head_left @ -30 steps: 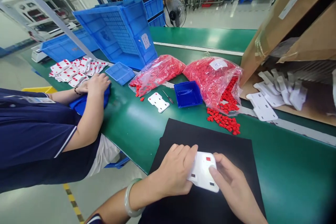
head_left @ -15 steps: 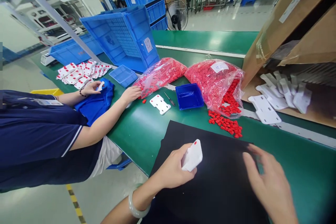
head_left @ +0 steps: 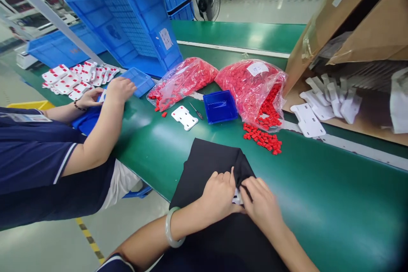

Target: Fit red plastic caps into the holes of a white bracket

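My left hand (head_left: 219, 194) is closed around a white plastic plate (head_left: 237, 198), of which only a small part shows between my hands. Close against it, my right hand (head_left: 262, 200) pinches a gathered fold of the black cloth (head_left: 208, 155) at the plate. The cloth lies over the table edge before me, its right side pulled up toward my hands. Beyond it are a loose white plate (head_left: 185, 117) with a red piece in it, a small screwdriver (head_left: 196, 111), a dark blue tray (head_left: 219, 107) and a pile of small red pieces (head_left: 263, 138).
Two clear bags of red pieces (head_left: 188, 78) (head_left: 250, 80) lie across the green table (head_left: 318, 187). At right, a cardboard box (head_left: 318, 29) holds white plates (head_left: 334, 97). To the left, a co-worker's arm (head_left: 98, 140) reaches near a heap of white plates (head_left: 72, 78) and blue crates (head_left: 134, 21).
My right hand has come left from the cloth's right edge, drawing the cloth up to the plate in my left hand. The co-worker's near hand has left the red bag, moving left.
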